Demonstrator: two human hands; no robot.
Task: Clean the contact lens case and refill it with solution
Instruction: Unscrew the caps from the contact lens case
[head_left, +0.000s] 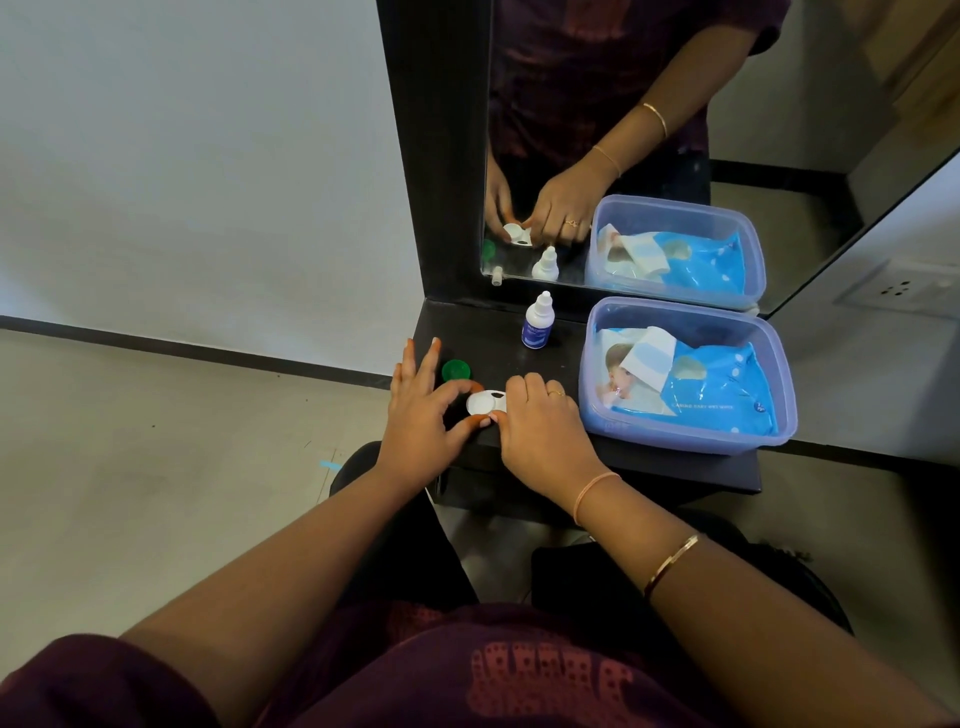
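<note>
Fingers (470, 425) of both hands pinch the lens case (485, 402) on the black shelf (649, 465).

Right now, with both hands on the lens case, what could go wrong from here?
1. The lens case sits close to the front edge of the shelf; a slip of the left hand or right hand might push it off.
2. The green cap lies loose beside the left hand and could be knocked to the floor.
3. The solution bottle stands upright behind; a careless reach may tip it.
</note>
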